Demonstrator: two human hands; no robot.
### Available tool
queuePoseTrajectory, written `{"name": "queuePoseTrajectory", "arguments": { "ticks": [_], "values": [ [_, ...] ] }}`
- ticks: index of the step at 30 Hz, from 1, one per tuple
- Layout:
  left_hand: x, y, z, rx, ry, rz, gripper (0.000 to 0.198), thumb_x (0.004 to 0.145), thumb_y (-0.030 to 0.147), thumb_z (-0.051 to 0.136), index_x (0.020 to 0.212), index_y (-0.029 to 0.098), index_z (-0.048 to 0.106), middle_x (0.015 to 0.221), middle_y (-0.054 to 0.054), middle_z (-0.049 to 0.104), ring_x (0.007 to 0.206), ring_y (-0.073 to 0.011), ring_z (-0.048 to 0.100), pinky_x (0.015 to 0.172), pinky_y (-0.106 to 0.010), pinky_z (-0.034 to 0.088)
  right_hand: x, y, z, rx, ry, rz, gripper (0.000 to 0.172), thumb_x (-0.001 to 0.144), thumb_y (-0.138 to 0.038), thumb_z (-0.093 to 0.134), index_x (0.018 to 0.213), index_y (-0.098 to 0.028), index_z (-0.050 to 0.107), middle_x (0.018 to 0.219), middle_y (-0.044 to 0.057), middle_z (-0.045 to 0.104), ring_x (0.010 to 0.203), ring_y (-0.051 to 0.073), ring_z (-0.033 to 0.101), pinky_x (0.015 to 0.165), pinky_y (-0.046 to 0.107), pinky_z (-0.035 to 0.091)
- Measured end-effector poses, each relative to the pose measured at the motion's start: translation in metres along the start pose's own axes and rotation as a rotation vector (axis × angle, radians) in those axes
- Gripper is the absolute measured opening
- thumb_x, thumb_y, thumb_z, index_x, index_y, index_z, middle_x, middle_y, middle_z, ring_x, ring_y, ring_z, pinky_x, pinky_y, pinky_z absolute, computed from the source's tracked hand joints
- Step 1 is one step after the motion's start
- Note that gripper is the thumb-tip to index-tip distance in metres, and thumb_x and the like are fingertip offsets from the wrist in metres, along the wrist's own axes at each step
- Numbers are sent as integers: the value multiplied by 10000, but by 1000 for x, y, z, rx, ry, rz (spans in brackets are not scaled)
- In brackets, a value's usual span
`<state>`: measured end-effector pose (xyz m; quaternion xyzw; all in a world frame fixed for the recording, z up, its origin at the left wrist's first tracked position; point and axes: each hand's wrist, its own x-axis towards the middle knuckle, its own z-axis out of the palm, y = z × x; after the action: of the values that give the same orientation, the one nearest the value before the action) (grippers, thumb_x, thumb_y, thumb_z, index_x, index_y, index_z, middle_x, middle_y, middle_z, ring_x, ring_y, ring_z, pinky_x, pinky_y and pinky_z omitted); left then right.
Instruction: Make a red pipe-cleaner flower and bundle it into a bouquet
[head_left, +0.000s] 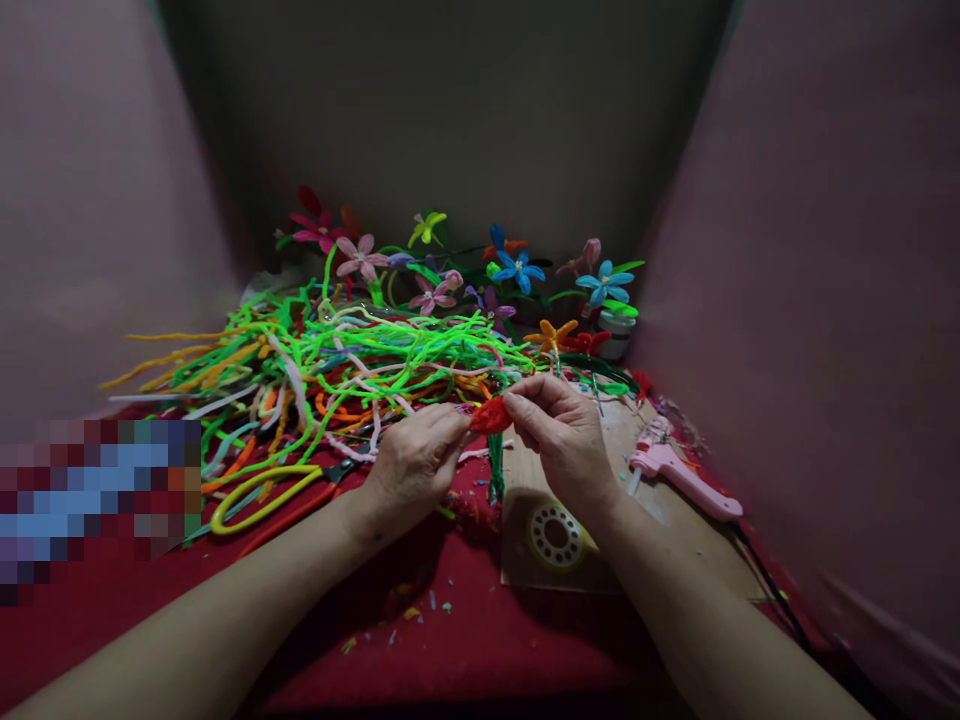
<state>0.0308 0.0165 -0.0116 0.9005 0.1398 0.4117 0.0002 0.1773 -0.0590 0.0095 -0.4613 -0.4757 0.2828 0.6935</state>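
My left hand (416, 462) and my right hand (564, 432) meet over a red cloth (465, 640), both pinched on a small red pipe-cleaner piece (491, 416) bent into a petal shape. A dark green stem (496, 470) hangs down from it between my hands. Just beyond lies a big loose heap of pipe cleaners (337, 370), mostly bright green with orange, pink and white strands.
Finished pipe-cleaner flowers (517, 268) in pink, blue, yellow and orange stand at the back. Yellow-handled scissors (262, 495) lie left of my hands. A pink glue gun (679, 472) rests on a cardboard sheet (675, 550) at the right, its cord trailing toward me. Pink walls close in both sides.
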Motion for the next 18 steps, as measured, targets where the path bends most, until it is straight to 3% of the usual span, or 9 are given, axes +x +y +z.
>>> {"name": "queuePoseTrajectory", "arguments": {
  "ticks": [6, 9, 14, 18],
  "values": [
    [2, 3, -1, -137, -59, -132, 238, 835, 151, 441, 602, 179, 483, 563, 18, 463, 536, -99, 425, 535, -214, 337, 1, 1, -1, -42, 9, 40, 131, 731, -261, 656, 659, -161, 610, 488, -57, 472, 430, 52, 359, 411, 206, 266],
    [6, 6, -6, -336, -146, -332, 269, 823, 210, 464, 556, 176, 464, 533, 34, 425, 520, -92, 406, 514, -210, 315, 1, 4, -1, 39, 26, 57, 143, 735, -288, 664, 686, -161, 619, 491, -59, 464, 416, 47, 345, 388, 202, 233],
    [16, 8, -15, -799, -252, -691, 302, 805, 328, 506, 557, 158, 491, 525, 38, 437, 520, -92, 407, 512, -212, 330, 2, 10, 1, 236, 12, 154, 291, 758, -387, 638, 984, -205, 640, 552, -58, 517, 408, 45, 361, 380, 193, 236],
    [17, 5, -16, -969, -230, -756, 319, 773, 353, 562, 539, 148, 492, 513, 38, 442, 514, -85, 397, 519, -214, 325, 0, 10, 5, 215, -57, 256, 215, 619, -286, 750, 778, -157, 687, 672, -13, 616, 473, 43, 440, 424, 190, 307]
  ]
}}
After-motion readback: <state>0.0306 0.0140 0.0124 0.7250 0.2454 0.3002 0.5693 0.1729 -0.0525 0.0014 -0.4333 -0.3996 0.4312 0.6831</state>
